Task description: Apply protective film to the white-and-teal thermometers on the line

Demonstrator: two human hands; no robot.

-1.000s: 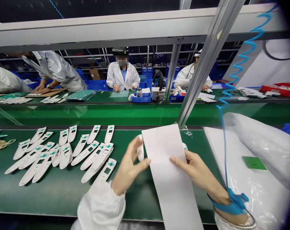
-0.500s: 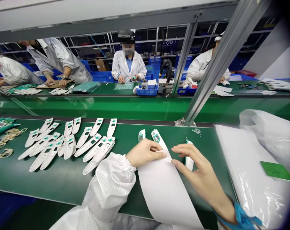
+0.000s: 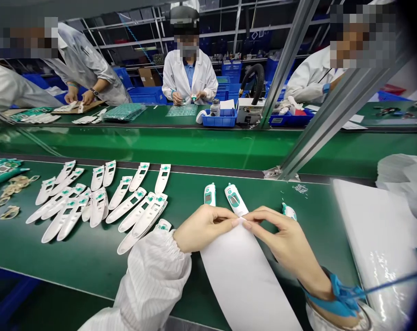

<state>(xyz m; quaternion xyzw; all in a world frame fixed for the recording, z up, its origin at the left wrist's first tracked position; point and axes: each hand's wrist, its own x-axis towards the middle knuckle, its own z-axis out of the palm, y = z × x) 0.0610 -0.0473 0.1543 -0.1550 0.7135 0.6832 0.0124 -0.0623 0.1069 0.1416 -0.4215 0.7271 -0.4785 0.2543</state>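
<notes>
A long white sheet (image 3: 245, 271), which looks like paper or a thin bag, hangs toward me over the bench's front edge. My left hand (image 3: 203, 226) pinches its top edge between thumb and fingers. At the same edge, my right hand (image 3: 280, 236) is closed in a pinch, its fingertips nearly meeting the left ones. Just beyond the fingers lie a white-and-teal thermometer (image 3: 235, 198) and another thermometer (image 3: 210, 194) to its left. A third thermometer (image 3: 289, 211) is partly hidden behind my right hand.
Several white casing halves (image 3: 100, 202) lie on the green bench (image 3: 91, 266) at left, near beige rings (image 3: 10, 211). A stack of white sheets in plastic (image 3: 360, 216) lies at right. A metal post (image 3: 318, 124) rises ahead. Co-workers in white coats (image 3: 191, 76) work opposite.
My right hand has moved in from the right and its open fingers have closed at the sheet's top edge, beside my left fingertips. The camera view has shifted slightly.
</notes>
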